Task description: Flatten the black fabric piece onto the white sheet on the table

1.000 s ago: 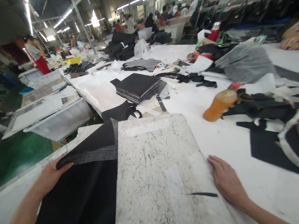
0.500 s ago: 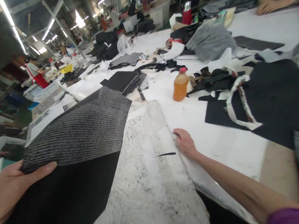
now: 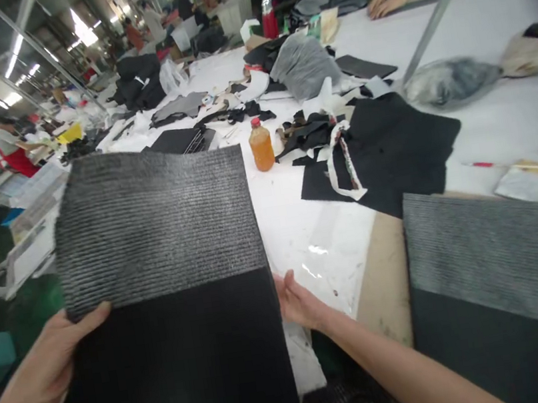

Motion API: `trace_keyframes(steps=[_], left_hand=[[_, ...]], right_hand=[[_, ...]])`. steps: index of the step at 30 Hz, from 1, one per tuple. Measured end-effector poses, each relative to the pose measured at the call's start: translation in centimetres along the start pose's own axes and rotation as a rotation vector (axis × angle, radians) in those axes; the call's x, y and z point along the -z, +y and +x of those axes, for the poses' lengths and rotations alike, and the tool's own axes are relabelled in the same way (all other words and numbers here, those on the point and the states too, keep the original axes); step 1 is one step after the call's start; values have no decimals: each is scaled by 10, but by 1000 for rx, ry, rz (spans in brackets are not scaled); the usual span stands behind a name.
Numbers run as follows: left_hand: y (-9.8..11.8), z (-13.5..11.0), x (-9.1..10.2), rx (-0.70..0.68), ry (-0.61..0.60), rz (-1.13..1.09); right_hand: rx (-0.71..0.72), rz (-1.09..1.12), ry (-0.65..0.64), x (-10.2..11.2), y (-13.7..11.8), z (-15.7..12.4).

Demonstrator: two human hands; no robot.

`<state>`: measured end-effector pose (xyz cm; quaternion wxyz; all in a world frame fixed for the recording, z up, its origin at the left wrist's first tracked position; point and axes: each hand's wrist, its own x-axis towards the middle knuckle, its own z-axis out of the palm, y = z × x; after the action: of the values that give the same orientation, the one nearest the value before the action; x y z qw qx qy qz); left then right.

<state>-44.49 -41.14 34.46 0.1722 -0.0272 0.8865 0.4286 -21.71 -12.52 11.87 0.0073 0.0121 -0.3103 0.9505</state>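
A large fabric panel (image 3: 186, 362), ribbed grey on its upper part and plain black below, is held up in front of me. My left hand (image 3: 63, 350) is closed on its left edge, thumb lying over the front near the seam. At the right edge, my right hand (image 3: 296, 298) touches the panel's side with the thumb standing apart; its other fingertips are partly hidden behind the panel. A similar grey-and-black panel (image 3: 500, 261) lies on the table to the right. The worn white board underneath is mostly covered by the held panel.
An orange-liquid bottle (image 3: 261, 145) with a red cap stands on the white table (image 3: 297, 224). Beyond it are black scraps (image 3: 309, 133), a black fabric sheet (image 3: 382, 144), a grey plastic bag (image 3: 305, 65) and a red flask (image 3: 268, 18). A co-worker's hands (image 3: 386, 3) rest across the table.
The panel has swung right and is more upright, now covering the white board. My right hand has left the board's edge and meets the panel's right side. The view has turned right.
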Motion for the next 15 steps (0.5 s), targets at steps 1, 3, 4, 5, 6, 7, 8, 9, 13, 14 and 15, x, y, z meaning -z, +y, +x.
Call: trace_keyframes(steps=[1, 3, 4, 5, 6, 7, 8, 9, 13, 14, 15], left_hand=[[-12, 18, -24, 13, -110, -120], [-46, 60, -78, 35, -290, -268], [-67, 81, -105, 40, -308, -293], [-88, 101, -131, 56, -314, -295], [-109, 118, -154, 90, -297, -273], [-128, 132, -172, 104, -291, -264], [-144, 143, -186, 111, -281, -263], [-158, 150, -195, 113, -270, -264], [-181, 157, -192, 110, -268, -299], [-182, 155, -188, 113, -275, -305], [-183, 154, -183, 117, -281, -309]], right_hand=[[-3, 23, 41, 3, 2, -6], [-5, 5, 133, 16, 10, -11], [-5, -38, 196, 25, 14, -10], [-2, -109, 274, 35, 19, -7], [3, -204, 363, 44, 25, -3], [10, -317, 454, 53, 30, 1], [21, -437, 536, 61, 35, 6], [31, -552, 603, 67, 39, 10], [36, -838, 717, 72, 51, 19], [30, -867, 721, 70, 53, 19], [21, -885, 719, 68, 55, 18]])
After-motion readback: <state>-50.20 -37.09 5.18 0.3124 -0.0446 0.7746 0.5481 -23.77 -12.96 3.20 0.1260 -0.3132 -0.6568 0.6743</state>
